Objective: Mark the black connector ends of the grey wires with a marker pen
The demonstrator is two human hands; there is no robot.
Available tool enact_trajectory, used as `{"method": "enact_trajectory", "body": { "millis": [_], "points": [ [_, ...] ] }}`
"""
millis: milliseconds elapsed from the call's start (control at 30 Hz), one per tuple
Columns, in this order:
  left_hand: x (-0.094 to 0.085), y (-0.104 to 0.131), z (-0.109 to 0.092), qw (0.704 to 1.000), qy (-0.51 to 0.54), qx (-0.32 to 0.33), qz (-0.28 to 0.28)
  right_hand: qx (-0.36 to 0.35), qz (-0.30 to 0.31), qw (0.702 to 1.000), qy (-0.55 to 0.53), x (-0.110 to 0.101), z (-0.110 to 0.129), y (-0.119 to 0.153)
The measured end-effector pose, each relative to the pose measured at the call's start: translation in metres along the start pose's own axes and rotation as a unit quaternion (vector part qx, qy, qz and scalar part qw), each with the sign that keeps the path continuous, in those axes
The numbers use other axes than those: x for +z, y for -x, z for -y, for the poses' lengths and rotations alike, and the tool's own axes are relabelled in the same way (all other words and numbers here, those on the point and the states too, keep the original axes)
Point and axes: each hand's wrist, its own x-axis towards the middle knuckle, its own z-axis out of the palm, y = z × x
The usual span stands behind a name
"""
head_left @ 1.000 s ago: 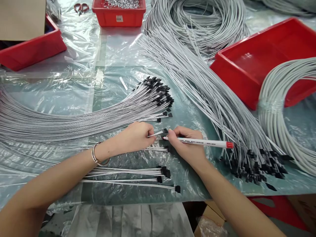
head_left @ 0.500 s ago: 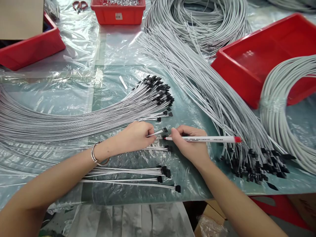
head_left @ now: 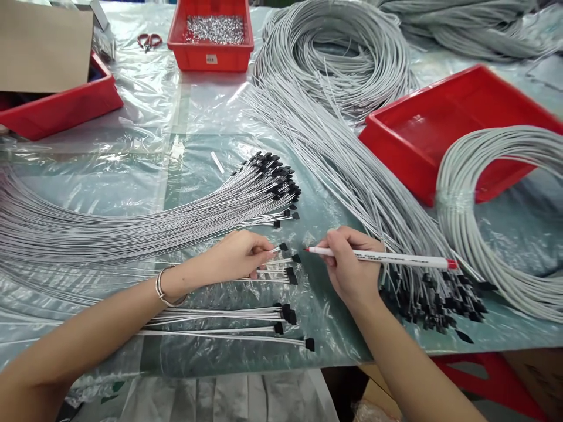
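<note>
My left hand (head_left: 246,253) pinches a thin white cable just behind its small black connector (head_left: 284,247), low over the table. Its thumb and forefinger are closed on it. To the right, my right hand (head_left: 349,264) grips a white marker (head_left: 404,259) with a red end; the uncapped red tip points left toward the connectors, apart from them. Just below my left hand, more connector ends (head_left: 291,275) lie side by side. Nearer the table edge rests another small group of cables (head_left: 220,315). A large fanned bundle of cables (head_left: 176,231) with black connectors lies above my left forearm.
Loose grey cables (head_left: 347,158) run diagonally on the right, their black ends near the front edge. Coiled cable (head_left: 457,181) leans against an open red bin (head_left: 404,152). At the back stand a red bin of small metal parts (head_left: 211,61) and red-handled snips (head_left: 149,41).
My right hand has drawn the marker tip away to the right from the cable ends. My left hand keeps its pinch close to a connector. The view has tilted up slightly.
</note>
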Motion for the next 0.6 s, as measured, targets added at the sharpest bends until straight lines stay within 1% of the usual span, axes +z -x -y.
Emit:
{"method": "enact_trajectory", "body": {
  "millis": [67,100,167,233,300,433,600],
  "points": [
    [0.001,0.000,0.000,0.999,0.019,-0.030,0.011,-0.004,0.005,1.000,0.006,0.003,0.000,0.001],
    [0.002,0.000,0.000,0.999,0.009,-0.033,0.009,-0.007,0.009,1.000,0.012,0.004,0.000,0.001],
    [0.004,-0.001,-0.001,0.999,-0.049,-0.013,-0.013,-0.006,0.028,0.999,0.041,0.008,0.003,0.001],
    [0.006,-0.001,-0.002,0.992,-0.119,0.017,-0.046,-0.003,0.058,0.995,0.082,0.012,0.005,0.001],
    [0.008,-0.003,-0.003,0.986,-0.154,0.027,-0.061,0.000,0.085,0.989,0.122,0.016,0.007,0.001],
    [0.008,-0.006,-0.002,0.985,-0.162,0.020,-0.057,-0.011,0.100,0.979,0.175,0.019,0.005,0.004],
    [0.005,-0.005,-0.002,0.988,-0.150,0.021,-0.037,-0.038,0.104,0.974,0.197,0.020,0.004,0.006]
  ]
}}
